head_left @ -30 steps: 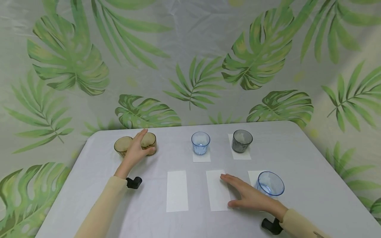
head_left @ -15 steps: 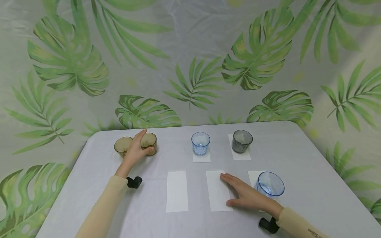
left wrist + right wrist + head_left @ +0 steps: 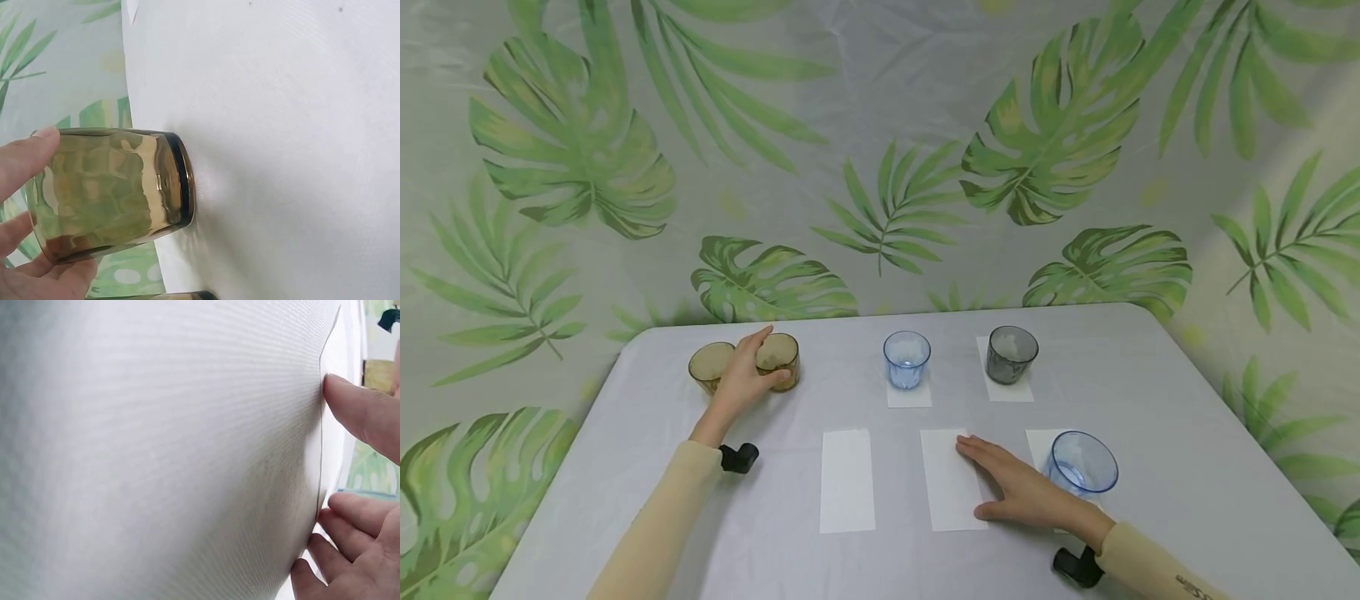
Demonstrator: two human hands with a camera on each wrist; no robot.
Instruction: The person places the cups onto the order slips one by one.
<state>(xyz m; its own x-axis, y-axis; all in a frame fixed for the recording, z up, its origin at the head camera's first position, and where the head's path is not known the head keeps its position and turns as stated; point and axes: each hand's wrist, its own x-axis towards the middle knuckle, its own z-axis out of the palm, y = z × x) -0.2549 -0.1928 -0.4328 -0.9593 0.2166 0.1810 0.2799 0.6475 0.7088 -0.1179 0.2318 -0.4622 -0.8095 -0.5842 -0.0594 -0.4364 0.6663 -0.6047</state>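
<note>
Left of frame centre, an upright amber glass point(image 3: 782, 357) sits in the pinched grip of the left hand point(image 3: 743, 379); the right hand point(image 3: 1022, 492), spread wide, is well apart at lower right

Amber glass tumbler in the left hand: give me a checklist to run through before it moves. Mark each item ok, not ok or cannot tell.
1. Left hand has thumb and fingers on opposite sides of the amber glass tumbler: ok.
2. Tumbler upright in the head view: ok.
3. Its base clear of the white tablecloth: cannot tell.
4. Its base apart from the second amber glass tumbler: ok, a gap shows in the left wrist view.
5. Near-left white rectangular card free of glasses: ok.
6. Right hand clear of the near-middle white rectangular card: not ok, its fingertips overlap it in the head view.
</note>
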